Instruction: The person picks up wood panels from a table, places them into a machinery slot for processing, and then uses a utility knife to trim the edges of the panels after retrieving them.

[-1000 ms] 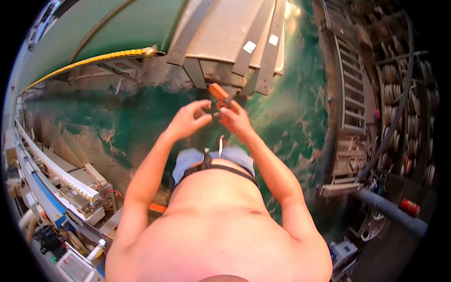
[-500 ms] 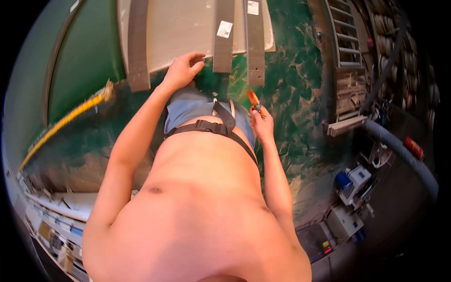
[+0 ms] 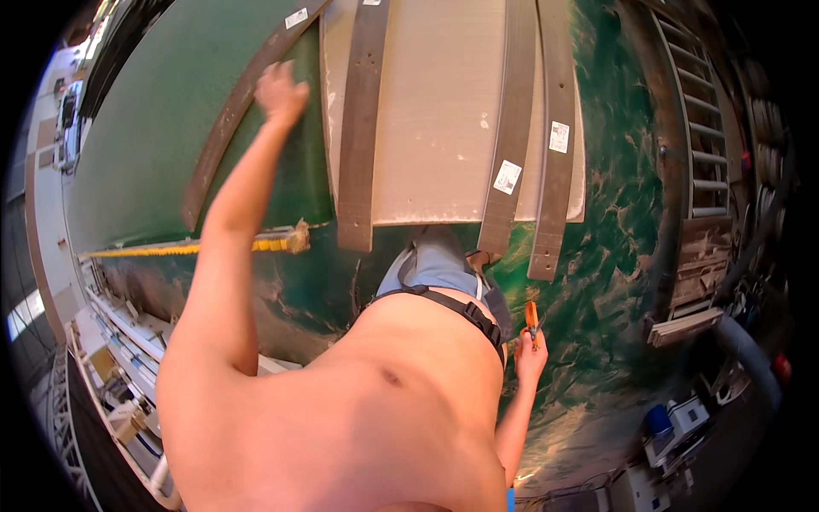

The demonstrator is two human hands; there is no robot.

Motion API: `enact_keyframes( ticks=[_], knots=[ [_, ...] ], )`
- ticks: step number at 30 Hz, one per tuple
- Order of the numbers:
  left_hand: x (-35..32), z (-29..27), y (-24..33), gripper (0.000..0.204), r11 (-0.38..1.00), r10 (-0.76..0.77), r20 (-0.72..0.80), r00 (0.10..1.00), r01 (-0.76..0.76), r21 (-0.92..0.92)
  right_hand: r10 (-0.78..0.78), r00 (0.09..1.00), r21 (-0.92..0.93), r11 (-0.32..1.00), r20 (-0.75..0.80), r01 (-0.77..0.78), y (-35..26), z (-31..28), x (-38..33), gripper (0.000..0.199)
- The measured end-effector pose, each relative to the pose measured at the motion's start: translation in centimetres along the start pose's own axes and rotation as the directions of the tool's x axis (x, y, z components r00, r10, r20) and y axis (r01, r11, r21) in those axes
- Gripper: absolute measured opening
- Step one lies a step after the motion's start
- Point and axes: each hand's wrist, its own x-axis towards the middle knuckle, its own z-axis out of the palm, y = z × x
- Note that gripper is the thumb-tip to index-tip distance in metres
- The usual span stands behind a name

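My left hand (image 3: 280, 90) is stretched far forward to the left, fingers apart, right beside a long curved brown metal bar (image 3: 229, 119) lying on the green surface. I cannot tell if it touches the bar. My right hand (image 3: 529, 357) hangs low at my right hip, closed around a small orange-handled tool (image 3: 531, 317) that sticks up from the fist. Three more long brown metal bars (image 3: 363, 128) lie across a pale rectangular slab (image 3: 439, 111) straight ahead, two of them with white labels.
A yellow strap (image 3: 171, 249) runs across the green floor (image 3: 597, 282) on the left. A metal rack (image 3: 695, 162) stands at the right. Hoses and small machines (image 3: 674, 422) sit at lower right. Shelving with clutter (image 3: 119, 358) lines the lower left.
My left hand has reached from the slab's near edge out to the far-left curved bar. My right hand has dropped to my hip with the orange tool. My view has tilted forward.
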Motion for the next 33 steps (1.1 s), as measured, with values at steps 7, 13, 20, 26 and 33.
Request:
enact_keyframes(
  ticks=[7, 13, 20, 26, 33],
  knots=[
    [0.8, 1.2, -12.9, 0.081, 0.966, 0.151, 0.415, 0.897, -0.046, -0.253, 0.12, 0.989, -0.097, 0.987, -0.087, -0.128, 4.6, -0.8, 0.2, 0.027],
    [3.5, -4.0, -1.3, 0.077, 0.971, 0.19, 0.45, 0.873, -0.1, -0.215, 0.164, 0.978, -0.114, 0.977, -0.131, -0.179, 5.2, 1.1, -0.3, 0.018],
    [9.4, -3.6, 14.4, 0.078, 0.978, 0.205, 0.441, 0.874, -0.166, -0.124, 0.092, 0.989, -0.09, 0.991, -0.113, -0.102, 7.3, -0.7, 2.3, 0.021],
    [9.8, -1.1, 21.5, 0.087, 0.996, 0.09, 0.492, 0.866, -0.08, -0.041, 0.094, 0.99, -0.099, 0.99, -0.101, -0.104, 2.5, -1.1, 2.4, 0.035],
    [5.8, -1.2, 24.6, 0.082, 0.996, 0.019, 0.263, 0.965, -0.042, 0.083, -0.046, 0.997, 0.098, 0.994, -0.062, 0.052, -2.6, 1.4, 3.1, 0.031]
  ],
)
